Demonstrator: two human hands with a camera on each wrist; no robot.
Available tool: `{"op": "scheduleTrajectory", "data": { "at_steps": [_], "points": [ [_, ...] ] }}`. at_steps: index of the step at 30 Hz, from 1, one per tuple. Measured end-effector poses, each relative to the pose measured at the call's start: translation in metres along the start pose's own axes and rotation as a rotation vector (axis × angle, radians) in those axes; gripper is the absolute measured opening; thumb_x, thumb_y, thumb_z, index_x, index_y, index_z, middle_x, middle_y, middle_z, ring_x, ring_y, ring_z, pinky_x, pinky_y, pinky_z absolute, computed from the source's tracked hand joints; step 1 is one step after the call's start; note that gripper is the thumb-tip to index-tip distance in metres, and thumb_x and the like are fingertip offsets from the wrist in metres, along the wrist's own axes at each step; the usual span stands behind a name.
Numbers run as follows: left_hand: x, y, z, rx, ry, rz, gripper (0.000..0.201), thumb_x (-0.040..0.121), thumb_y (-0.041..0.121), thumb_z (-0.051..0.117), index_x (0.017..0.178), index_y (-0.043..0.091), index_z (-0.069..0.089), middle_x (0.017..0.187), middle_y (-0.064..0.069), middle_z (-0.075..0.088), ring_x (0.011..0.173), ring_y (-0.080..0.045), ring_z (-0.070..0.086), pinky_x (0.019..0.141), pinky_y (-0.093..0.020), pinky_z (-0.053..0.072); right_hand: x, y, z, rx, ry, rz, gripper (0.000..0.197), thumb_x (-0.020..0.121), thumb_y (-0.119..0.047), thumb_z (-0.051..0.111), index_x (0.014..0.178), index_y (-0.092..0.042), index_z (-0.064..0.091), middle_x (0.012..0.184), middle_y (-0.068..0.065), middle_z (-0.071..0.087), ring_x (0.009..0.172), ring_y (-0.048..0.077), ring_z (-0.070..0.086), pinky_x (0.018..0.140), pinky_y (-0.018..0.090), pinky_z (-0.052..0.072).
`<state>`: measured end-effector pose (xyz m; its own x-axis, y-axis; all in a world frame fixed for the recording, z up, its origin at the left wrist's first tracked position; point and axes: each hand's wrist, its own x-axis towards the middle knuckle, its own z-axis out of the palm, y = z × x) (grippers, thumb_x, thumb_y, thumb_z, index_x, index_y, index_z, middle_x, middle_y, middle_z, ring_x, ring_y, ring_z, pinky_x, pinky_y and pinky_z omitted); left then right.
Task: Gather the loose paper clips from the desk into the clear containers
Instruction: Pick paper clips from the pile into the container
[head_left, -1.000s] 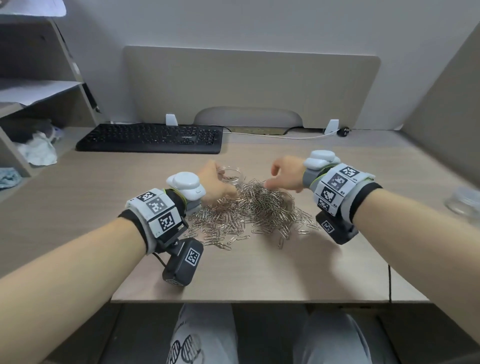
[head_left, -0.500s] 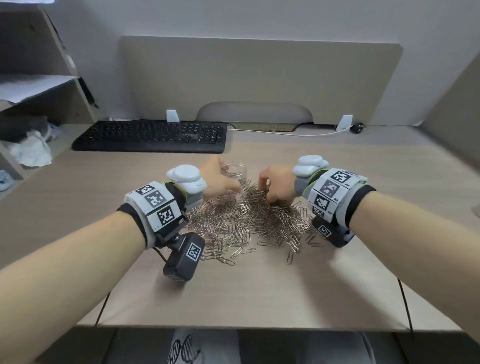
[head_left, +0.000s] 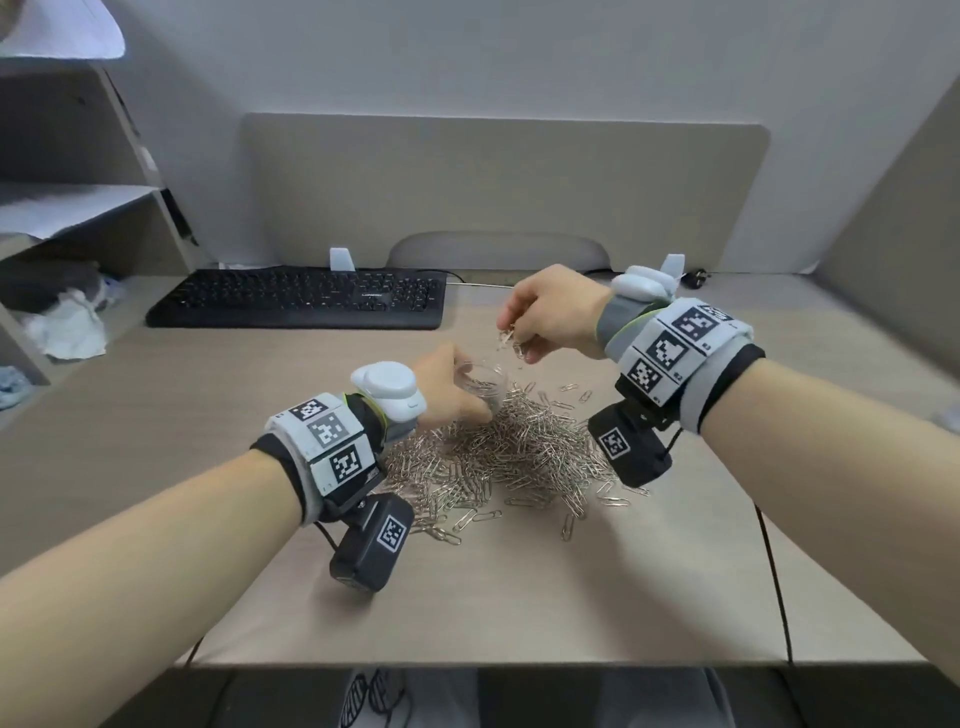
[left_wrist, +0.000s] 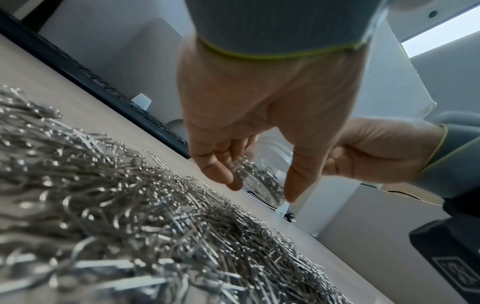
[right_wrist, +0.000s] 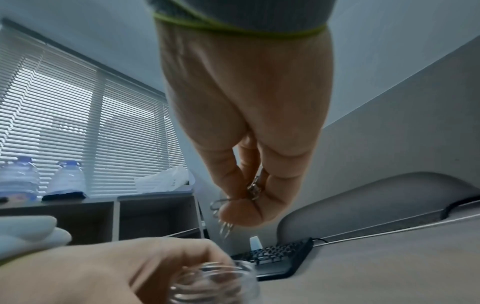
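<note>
Right grip (head_left: 524, 332), clips (head_left: 506, 338) above jar (head_left: 483, 387)

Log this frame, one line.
step: drop clips | left hand: holds clear jar | right hand: pinches paper clips above jar | pile: remains on desk

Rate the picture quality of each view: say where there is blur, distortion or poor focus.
Head view: sharp, evenly lit, wide-angle bending at the edges. Left wrist view: tilted, the nearest paper clips smeared out of focus, the left hand clearer. Right wrist view: the right hand fairly sharp, the clear container below it blurred.
</note>
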<state>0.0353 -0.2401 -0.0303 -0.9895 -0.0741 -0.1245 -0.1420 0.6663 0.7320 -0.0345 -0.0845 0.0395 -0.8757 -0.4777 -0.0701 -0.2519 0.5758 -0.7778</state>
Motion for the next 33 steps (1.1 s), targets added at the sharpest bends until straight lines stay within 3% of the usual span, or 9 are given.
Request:
{"op": "scheduleTrajectory", "data": {
  "at_steps": [2, 8, 12, 16, 20, 23, 26, 29, 33],
  "points": [
    [-0.002, 0.002, 0.001, -0.038, -0.008, 0.023, 0.064, 0.073, 0.013, 0.085, 0.123, 0.007, 0.044, 0.113, -0.001, 0.059, 0.084, -0.009, 0.055, 0.055, -0.01, 0.042, -0.002, -0.006, 0.007, -0.021, -0.006, -0.043, 0.025, 0.08, 0.018, 0.051, 0.078, -0.003, 0.063, 0.068, 0.014, 0.056, 0.046, 0.021, 0.057, 0.054, 0.032, 0.058],
    [-0.007, 0.005, 0.001, -0.084, 0.018, 0.049, 0.064, 0.062, 0.023, 0.089, 0.112, 0.006, 0.051, 0.096, -0.006, 0.062, 0.081, -0.016, 0.054, 0.069, -0.028, 0.044, -0.012, -0.014, 0.023, -0.262, -0.092, -0.125, 0.023, 0.078, 0.009, 0.058, 0.082, -0.01, 0.069, 0.079, 0.013, 0.066, 0.056, 0.019, 0.063, 0.06, 0.029, 0.058],
    [-0.012, 0.003, 0.002, -0.132, 0.028, 0.053, 0.088, 0.04, 0.036, 0.084, 0.113, 0.007, 0.045, 0.105, -0.003, 0.051, 0.089, -0.016, 0.046, 0.075, -0.027, 0.04, -0.015, -0.017, 0.022, -0.174, -0.107, -0.163, 0.02, 0.081, 0.008, 0.053, 0.087, -0.005, 0.068, 0.087, 0.021, 0.071, 0.065, 0.02, 0.066, 0.065, 0.029, 0.06],
    [-0.009, -0.004, -0.003, -0.129, 0.046, 0.012, 0.064, 0.068, 0.006, 0.087, 0.114, 0.007, 0.042, 0.101, -0.005, 0.051, 0.08, -0.014, 0.046, 0.063, -0.02, 0.04, -0.009, -0.014, 0.02, -0.029, -0.036, -0.167, 0.017, 0.084, 0.007, 0.051, 0.09, 0.001, 0.066, 0.086, 0.018, 0.07, 0.07, 0.023, 0.065, 0.073, 0.041, 0.06],
    [-0.005, -0.015, -0.013, -0.095, 0.054, -0.023, 0.072, 0.07, 0.012, 0.088, 0.125, 0.01, 0.041, 0.117, -0.011, 0.061, 0.083, -0.025, 0.058, 0.069, -0.034, 0.047, 0.004, 0.009, 0.01, -0.335, 0.04, -0.083, 0.01, 0.085, -0.014, 0.064, 0.09, -0.008, 0.07, 0.078, 0.008, 0.07, 0.072, 0.023, 0.065, 0.073, 0.039, 0.059],
    [-0.007, -0.019, -0.021, -0.049, 0.068, -0.041, 0.077, 0.075, 0.016, 0.084, 0.137, 0.011, 0.038, 0.128, -0.009, 0.058, 0.096, -0.028, 0.065, 0.07, -0.032, 0.051, 0.006, 0.038, 0.012, -0.716, -0.145, 0.087, 0.053, 0.079, -0.051, 0.071, 0.114, -0.013, 0.06, 0.104, 0.003, 0.064, 0.099, 0.024, 0.063, 0.088, 0.037, 0.053],
    [-0.008, -0.02, -0.025, 0.003, 0.084, -0.03, 0.075, 0.077, 0.022, 0.083, 0.139, 0.012, 0.042, 0.13, -0.007, 0.058, 0.101, -0.026, 0.065, 0.069, -0.023, 0.048, 0.006, 0.055, 0.023, -0.773, -0.267, 0.145, 0.086, 0.071, -0.065, 0.071, 0.134, -0.015, 0.044, 0.129, 0.005, 0.056, 0.111, 0.026, 0.057, 0.094, 0.042, 0.051],
    [-0.008, -0.019, -0.022, -0.002, 0.082, -0.03, 0.071, 0.077, 0.02, 0.084, 0.135, 0.01, 0.045, 0.129, -0.008, 0.059, 0.097, -0.023, 0.063, 0.067, -0.02, 0.047, 0.002, 0.049, 0.034, -0.79, -0.294, 0.088, 0.088, 0.071, -0.059, 0.075, 0.138, -0.013, 0.041, 0.13, 0.006, 0.056, 0.096, 0.023, 0.06, 0.074, 0.034, 0.055],
    [-0.009, -0.018, -0.019, 0.015, 0.057, -0.042, 0.074, 0.075, 0.023, 0.085, 0.135, 0.011, 0.044, 0.128, -0.009, 0.059, 0.103, -0.029, 0.066, 0.086, -0.041, 0.056, -0.001, 0.04, 0.045, -0.774, -0.307, 0.048, 0.066, 0.078, -0.035, 0.078, 0.131, -0.01, 0.048, 0.105, 0.004, 0.056, 0.058, 0.011, 0.049, 0.034, 0.018, 0.041]
  ]
}}
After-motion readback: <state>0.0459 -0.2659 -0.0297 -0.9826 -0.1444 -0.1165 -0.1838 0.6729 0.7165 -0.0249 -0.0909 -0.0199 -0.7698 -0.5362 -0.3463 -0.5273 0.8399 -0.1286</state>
